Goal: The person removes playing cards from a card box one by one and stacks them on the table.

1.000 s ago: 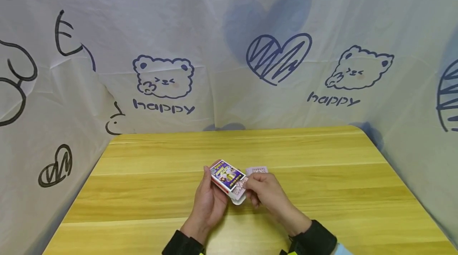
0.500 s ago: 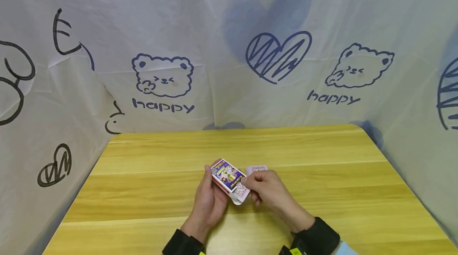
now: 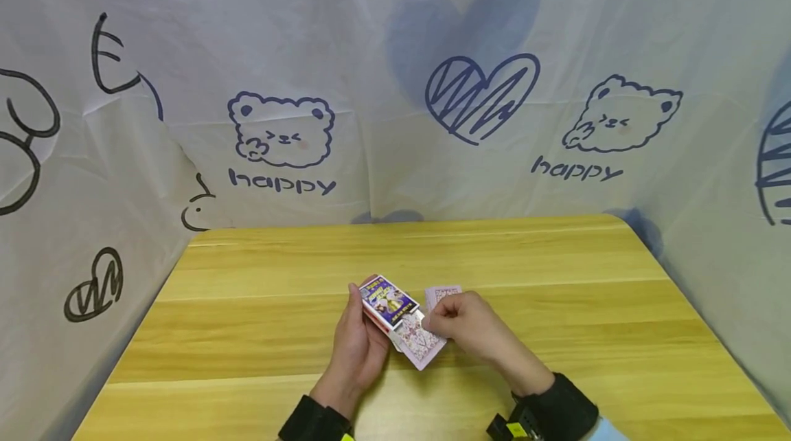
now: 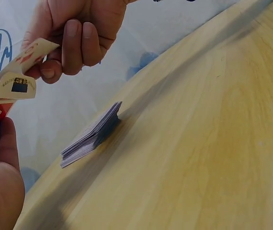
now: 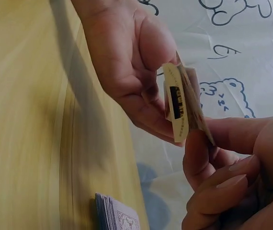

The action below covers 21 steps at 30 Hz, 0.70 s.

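Note:
My left hand [image 3: 358, 352] grips a playing card box [image 3: 389, 300] with a purple and yellow printed front, just above the table. Out of its open end stick playing cards [image 3: 420, 341] with a reddish patterned back, roughly half exposed. The thumb and forefinger of my right hand [image 3: 472, 328] pinch these cards at their edge. An open end flap [image 4: 19, 87] of the box shows in the left wrist view, close by the cards. Behind the right hand a deck of playing cards [image 3: 442, 292] lies on the table, partly covered by that hand in the head view.
The wood-patterned table [image 3: 259, 317] extends around both hands, with rounded far corners. Pale cloth [image 3: 383, 49] with bear and heart drawings hangs behind it and along both sides. A black band [image 3: 559, 405] sits on the right wrist, another on the left.
The cards have slid farther out of the box, toward the lower right, drawn by my right hand. The left hand with the box has shifted slightly left.

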Available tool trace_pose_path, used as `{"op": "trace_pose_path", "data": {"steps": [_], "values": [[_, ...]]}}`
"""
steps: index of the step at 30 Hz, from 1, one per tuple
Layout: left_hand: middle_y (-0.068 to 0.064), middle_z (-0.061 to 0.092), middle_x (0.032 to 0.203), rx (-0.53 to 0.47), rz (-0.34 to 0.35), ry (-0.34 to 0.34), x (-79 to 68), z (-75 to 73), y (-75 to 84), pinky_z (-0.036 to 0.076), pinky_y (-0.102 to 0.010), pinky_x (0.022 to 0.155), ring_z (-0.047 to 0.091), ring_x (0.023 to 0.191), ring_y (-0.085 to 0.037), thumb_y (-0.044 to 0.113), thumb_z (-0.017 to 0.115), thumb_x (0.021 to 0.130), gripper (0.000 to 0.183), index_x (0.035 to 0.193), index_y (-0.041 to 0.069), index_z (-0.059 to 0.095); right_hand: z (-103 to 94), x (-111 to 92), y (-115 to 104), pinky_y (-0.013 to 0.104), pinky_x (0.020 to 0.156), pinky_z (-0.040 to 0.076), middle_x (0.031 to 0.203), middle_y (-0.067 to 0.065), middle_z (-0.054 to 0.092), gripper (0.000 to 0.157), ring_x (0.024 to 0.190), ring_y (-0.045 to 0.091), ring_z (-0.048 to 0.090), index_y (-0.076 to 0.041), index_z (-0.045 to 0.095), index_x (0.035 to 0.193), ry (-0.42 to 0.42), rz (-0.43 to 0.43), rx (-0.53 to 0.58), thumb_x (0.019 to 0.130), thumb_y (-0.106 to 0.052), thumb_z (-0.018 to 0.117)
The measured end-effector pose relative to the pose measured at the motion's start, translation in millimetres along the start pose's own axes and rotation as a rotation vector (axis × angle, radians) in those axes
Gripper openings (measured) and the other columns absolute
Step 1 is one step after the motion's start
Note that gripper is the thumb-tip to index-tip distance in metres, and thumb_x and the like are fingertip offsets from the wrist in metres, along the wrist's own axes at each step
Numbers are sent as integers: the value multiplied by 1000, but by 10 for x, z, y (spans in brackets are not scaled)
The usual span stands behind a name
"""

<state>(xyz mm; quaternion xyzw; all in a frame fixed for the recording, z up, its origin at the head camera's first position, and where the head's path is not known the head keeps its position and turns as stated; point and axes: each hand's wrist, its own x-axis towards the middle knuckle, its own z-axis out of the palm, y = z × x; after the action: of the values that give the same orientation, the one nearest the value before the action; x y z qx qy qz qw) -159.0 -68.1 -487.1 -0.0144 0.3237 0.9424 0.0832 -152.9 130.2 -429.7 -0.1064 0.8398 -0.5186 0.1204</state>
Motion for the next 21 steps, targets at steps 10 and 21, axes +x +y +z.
{"op": "trace_pose_path", "data": {"steps": [10, 21], "values": [[-16, 25, 155, 18, 2, 43, 8, -11, -1, 38, -30, 111, 32, 139, -25, 58, 35, 98, 74, 149, 7, 22, -88, -20, -23, 20, 49, 38, 67, 1, 59, 11, 58, 10, 48, -3, 68, 76, -137, -35, 26, 81, -12, 72], [-19, 24, 154, -13, 64, 192, 52, -49, 8, 45, -30, 104, 33, 137, -28, 63, 34, 95, 82, 150, 5, 20, -325, -9, -38, 22, 46, 30, 71, 5, 59, 19, 52, 12, 38, -4, 65, 72, -38, 32, -7, 87, -16, 68]]}}
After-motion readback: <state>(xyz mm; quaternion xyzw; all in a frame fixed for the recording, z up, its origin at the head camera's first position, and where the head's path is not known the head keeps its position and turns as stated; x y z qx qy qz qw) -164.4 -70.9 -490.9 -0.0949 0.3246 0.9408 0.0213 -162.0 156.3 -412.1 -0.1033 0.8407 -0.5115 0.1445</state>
